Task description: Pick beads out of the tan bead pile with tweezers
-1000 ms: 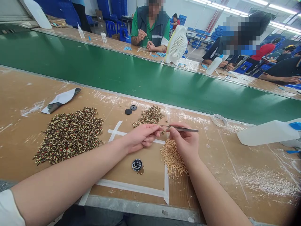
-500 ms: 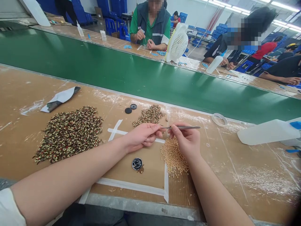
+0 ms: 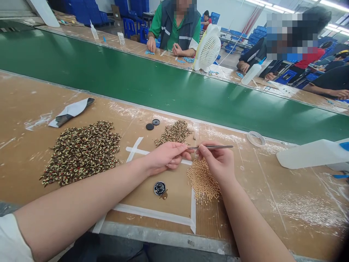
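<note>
My right hand (image 3: pixel 216 162) pinches metal tweezers (image 3: pixel 215 147) that lie level, tips pointing left. My left hand (image 3: pixel 166 156) is closed in a pinch at the tweezer tips, holding something too small to make out. Both hands hover above the brown table (image 3: pixel 272 189). Under my right hand lies a pile of small tan beads (image 3: pixel 203 181). A smaller heap of dark and tan parts (image 3: pixel 174 133) sits just beyond my hands. A large heap of the same patterned parts (image 3: pixel 81 153) lies to the left. A small round black dish (image 3: pixel 159 188) rests below my left hand.
White tape lines (image 3: pixel 152 213) mark a square on the table. Two black discs (image 3: pixel 152 124), a tape ring (image 3: pixel 255 138), a white squeeze bottle (image 3: pixel 311 154) and a folded scrap (image 3: pixel 71 111) lie around. A green conveyor belt (image 3: pixel 163 87) runs behind. Other people and a white fan (image 3: pixel 207 49) are beyond it.
My hands have stayed together; the tweezers levelled out slightly. The view shifted a little. The person in green across the belt lowered a hand to the table.
</note>
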A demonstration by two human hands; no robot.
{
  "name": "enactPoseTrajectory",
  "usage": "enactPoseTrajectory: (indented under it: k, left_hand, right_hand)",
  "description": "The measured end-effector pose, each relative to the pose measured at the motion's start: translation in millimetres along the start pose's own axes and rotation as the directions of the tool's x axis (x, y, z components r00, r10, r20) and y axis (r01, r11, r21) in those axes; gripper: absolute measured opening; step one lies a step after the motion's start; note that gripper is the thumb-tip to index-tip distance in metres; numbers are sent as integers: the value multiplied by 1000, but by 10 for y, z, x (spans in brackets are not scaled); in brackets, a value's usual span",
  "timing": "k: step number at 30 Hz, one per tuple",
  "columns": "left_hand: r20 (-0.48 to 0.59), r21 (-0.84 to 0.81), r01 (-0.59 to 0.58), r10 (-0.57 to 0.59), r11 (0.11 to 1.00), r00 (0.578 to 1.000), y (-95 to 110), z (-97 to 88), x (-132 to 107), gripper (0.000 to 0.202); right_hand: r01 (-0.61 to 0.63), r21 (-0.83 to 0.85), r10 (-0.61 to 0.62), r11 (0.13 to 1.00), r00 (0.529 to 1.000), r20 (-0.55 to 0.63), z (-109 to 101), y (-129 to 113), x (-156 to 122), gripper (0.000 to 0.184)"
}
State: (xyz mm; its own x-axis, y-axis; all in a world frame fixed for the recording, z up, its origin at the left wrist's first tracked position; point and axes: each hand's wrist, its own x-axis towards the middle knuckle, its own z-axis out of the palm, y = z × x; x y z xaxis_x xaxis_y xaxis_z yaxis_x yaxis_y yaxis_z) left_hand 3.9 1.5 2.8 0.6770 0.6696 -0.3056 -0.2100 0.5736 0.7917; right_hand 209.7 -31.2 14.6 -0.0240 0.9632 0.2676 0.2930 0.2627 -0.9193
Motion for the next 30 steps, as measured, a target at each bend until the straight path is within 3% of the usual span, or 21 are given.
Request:
enactPoseTrajectory:
  k: [10,16,19,21,23,25,27,28,30]
  left_hand:
    - [-11,9,-8,8,1000,1000,-13,13,-18,28]
    - [37,42,-18,16,999,999,-46,14,-11,31]
    - [24,109,-39,37,993,999,-53,6,-11,37]
    - [-28,242,-89,99,966,995,9,-6,-47,42]
    - [-89,490,-158,229,858,969,152,-49,-132,41]
    - [-128,782,-132,364,609,922,366,-145,-274,32]
    - [-175,961,60,429,269,886,610,-297,-470,22]
    - [-229,973,195,431,122,873,726,-387,-582,19]
    - [-340,916,393,369,-79,865,911,-571,-813,11]
  right_hand:
    - [0,-9,0,1000,1000,-21,20,8,-17,17]
    - [20,42,-17,999,997,-78,23,13,-47,18]
    - [8,85,1,996,994,-105,32,-3,-54,18]
    - [-8,97,19,995,994,-111,37,-23,-61,20]
    - [-25,108,37,994,993,-108,43,-47,-72,22]
    - [-38,120,48,992,995,-83,58,-69,-85,24]
    - [-43,136,48,990,998,-38,85,-85,-100,25]
    - [-43,146,45,988,999,-12,102,-89,-108,26]
    - [-44,167,38,985,999,38,137,-89,-125,29]
